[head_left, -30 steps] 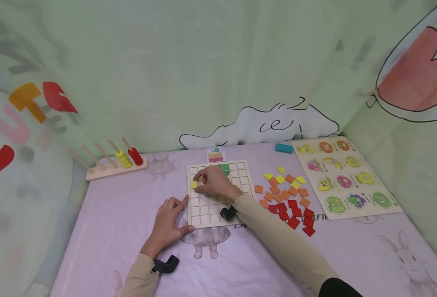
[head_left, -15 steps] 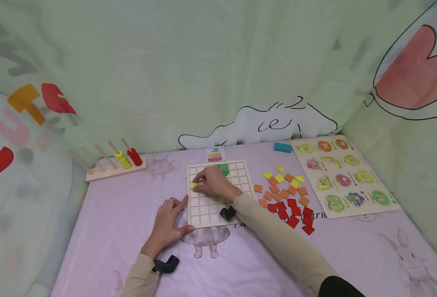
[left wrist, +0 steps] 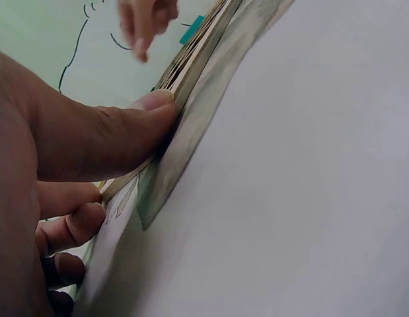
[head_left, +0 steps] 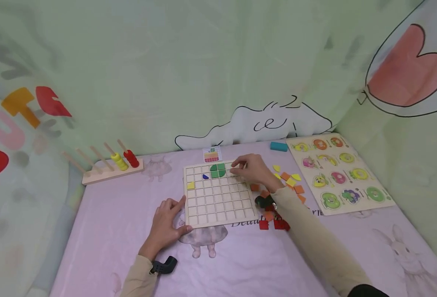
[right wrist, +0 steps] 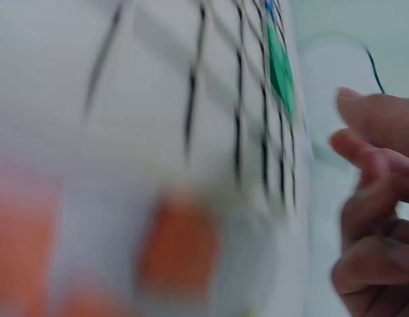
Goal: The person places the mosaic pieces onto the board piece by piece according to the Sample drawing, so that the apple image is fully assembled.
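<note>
A square wooden grid board (head_left: pixel 218 201) lies on the table. On it are a green round shape (head_left: pixel 217 170) made of several tiles, a small blue piece (head_left: pixel 205 176) and a yellow tile (head_left: pixel 190 185) near the left edge. My left hand (head_left: pixel 165 222) holds the board's front left corner, index finger at the left side and thumb at the front. In the left wrist view the thumb (left wrist: pixel 118 135) presses that edge. My right hand (head_left: pixel 254 170) hovers over the board's right side, fingers loosely bent, nothing visible between thumb and index finger.
Orange tiles (head_left: pixel 299 189), yellow pieces (head_left: pixel 296 177) and red tiles (head_left: pixel 264 225) lie right of the board, partly behind the right sleeve. A picture card (head_left: pixel 212 154), teal block (head_left: pixel 279 146), fruit puzzle board (head_left: pixel 327 187) and bead-peg stand (head_left: pixel 111 173) surround it.
My right hand has let go of the yellow tile and moved right across the board, uncovering the blue piece and more of the green shape. My left hand stays at the corner.
</note>
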`<state>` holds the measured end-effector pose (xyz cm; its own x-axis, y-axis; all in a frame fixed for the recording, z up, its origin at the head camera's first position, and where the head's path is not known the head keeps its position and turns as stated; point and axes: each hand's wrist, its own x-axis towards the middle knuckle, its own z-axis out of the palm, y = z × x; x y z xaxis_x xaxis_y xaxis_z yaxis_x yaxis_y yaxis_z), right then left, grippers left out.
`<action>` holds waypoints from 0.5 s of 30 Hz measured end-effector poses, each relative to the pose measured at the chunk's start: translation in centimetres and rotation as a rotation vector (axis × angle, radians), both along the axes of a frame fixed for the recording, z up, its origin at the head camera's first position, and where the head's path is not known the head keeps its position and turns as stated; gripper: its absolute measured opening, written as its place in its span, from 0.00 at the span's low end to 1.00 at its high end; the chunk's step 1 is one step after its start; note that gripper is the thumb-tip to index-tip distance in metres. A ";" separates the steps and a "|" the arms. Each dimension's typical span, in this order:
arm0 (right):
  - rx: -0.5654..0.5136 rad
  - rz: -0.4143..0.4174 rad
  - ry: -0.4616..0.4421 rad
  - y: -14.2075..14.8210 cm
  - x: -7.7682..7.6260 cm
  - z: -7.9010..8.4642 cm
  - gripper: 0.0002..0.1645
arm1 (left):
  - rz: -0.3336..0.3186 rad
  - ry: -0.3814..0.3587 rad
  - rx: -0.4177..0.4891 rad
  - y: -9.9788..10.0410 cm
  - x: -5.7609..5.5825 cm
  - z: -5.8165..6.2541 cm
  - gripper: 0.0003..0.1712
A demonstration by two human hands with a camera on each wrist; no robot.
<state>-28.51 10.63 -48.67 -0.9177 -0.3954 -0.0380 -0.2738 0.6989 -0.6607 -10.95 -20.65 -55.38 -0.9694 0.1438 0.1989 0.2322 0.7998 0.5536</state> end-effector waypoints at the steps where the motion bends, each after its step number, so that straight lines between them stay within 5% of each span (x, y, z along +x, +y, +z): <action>1: 0.029 -0.013 -0.027 1.4 -0.1 0.1 0.15 | 0.002 -0.003 -0.006 0.0 0.0 0.0 0.55; 8: 0.141 -0.046 -0.143 9.5 -0.5 0.6 0.21 | 0.002 -0.005 -0.014 -0.1 0.2 0.1 0.54; 15: 0.156 -0.066 -0.153 12.9 0.0 0.1 0.19 | -0.006 -0.007 0.002 0.0 0.1 0.0 0.54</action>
